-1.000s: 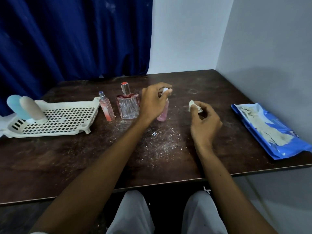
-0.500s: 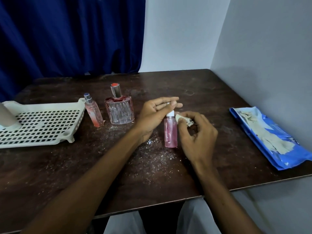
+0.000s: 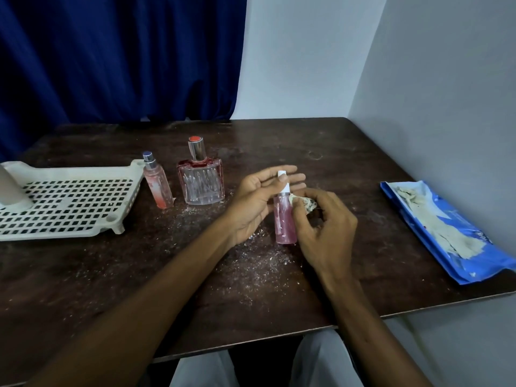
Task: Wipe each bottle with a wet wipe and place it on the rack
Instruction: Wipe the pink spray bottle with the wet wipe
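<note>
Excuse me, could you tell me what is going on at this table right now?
A person is wiping a small pink bottle with a white cap. The left hand pinches its cap; the right hand presses a crumpled white wet wipe against its shoulder. A slim pink spray bottle and a square clear glass perfume bottle stand on the dark table beside the white slotted plastic rack. A blue wipe packet lies at the right.
</note>
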